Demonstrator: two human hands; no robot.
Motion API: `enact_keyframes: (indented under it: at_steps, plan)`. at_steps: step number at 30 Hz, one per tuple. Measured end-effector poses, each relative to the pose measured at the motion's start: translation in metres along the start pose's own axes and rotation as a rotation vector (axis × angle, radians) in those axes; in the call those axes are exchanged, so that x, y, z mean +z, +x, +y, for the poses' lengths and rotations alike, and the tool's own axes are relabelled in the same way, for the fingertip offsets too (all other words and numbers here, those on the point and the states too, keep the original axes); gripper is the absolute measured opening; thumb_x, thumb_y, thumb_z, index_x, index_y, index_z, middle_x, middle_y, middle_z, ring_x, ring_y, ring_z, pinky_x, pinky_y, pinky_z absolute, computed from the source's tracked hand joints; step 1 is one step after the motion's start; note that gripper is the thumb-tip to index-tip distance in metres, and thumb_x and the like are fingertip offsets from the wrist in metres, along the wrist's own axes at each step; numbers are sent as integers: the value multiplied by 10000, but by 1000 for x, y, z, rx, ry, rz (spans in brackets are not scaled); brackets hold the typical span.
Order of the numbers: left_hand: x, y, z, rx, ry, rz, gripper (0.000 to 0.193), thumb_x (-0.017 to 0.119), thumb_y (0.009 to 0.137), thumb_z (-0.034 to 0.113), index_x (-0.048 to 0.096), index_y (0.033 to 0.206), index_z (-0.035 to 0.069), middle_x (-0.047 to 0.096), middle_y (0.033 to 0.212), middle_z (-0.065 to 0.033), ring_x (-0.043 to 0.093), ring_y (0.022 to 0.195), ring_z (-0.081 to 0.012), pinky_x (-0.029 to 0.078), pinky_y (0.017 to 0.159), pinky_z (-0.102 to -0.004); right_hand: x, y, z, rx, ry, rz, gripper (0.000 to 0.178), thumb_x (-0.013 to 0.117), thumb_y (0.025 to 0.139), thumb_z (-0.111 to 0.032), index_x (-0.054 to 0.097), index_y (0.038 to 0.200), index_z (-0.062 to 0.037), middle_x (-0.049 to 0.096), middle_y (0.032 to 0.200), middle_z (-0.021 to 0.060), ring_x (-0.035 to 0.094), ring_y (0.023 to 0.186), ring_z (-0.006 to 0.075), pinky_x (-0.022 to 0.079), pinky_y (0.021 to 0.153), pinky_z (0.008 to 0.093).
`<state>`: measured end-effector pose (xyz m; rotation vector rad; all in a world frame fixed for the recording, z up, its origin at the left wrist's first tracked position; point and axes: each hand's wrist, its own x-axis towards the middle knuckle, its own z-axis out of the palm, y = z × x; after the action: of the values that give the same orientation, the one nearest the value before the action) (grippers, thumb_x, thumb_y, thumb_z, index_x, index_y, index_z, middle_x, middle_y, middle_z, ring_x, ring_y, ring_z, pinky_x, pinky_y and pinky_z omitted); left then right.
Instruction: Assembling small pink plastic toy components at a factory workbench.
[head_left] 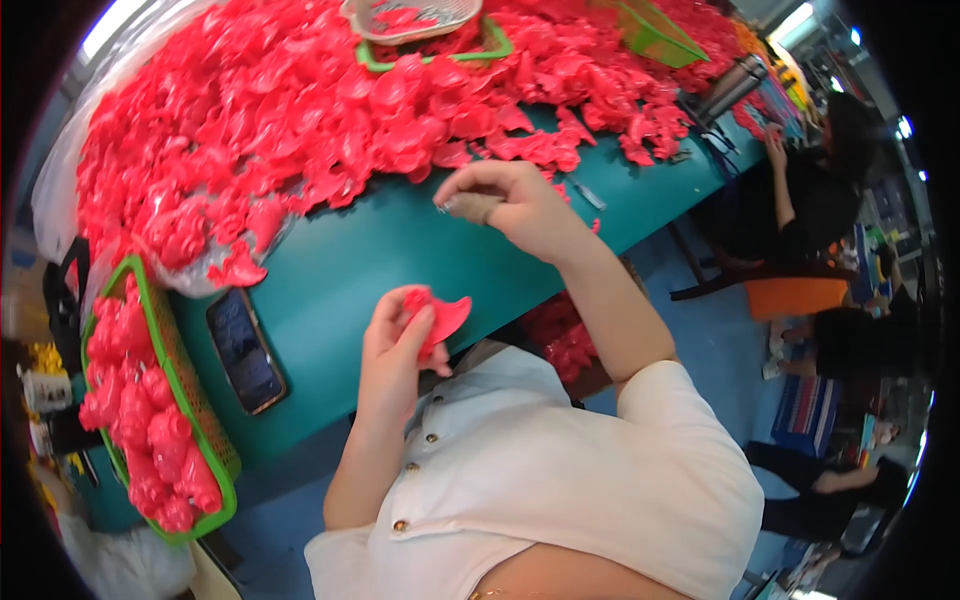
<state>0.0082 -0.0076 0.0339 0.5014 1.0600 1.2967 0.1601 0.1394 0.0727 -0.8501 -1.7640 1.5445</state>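
Observation:
My left hand (388, 338) is closed on a curved, glossy red plastic piece (450, 317), which sticks out past the fingertips just in front of the white shirt. Farther off and to the right, my right hand (515, 208) hovers over the green tabletop (345, 265). Its fingers are curled in a pinch, and a small shiny bit shows at their tips, too small to name. Beyond both hands spreads a big heap of similar red plastic pieces (270, 110), the nearest of them a short way from my right hand.
On the left stand a phone (246, 350) and a green basket (165, 365) full of red parts. Atop the heap sit a white basket (410, 35) and a green tray (660, 35). A small knife-like tool (588, 194) and a metal flask (730, 88) lie rightward. Other people sit right.

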Motion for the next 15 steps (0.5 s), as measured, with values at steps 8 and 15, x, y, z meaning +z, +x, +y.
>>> enact_keyframes:
  at_steps: [8,15]
  plan:
    - [8,1,0,11,59,-119,305,534,912,173,483,1161,5,569,841,-40,500,540,-65,444,419,-208,18,-23,-7,137,137,-328,66,621,828,-35,595,874,5,590,789,17,559,725,71,453,641,217]
    - [8,-5,6,-25,52,-85,278,515,925,174,491,1129,-13,561,809,-36,474,522,-43,416,407,-199,22,-21,-4,86,42,-391,68,619,835,-30,575,863,14,572,772,16,531,703,74,443,641,216]
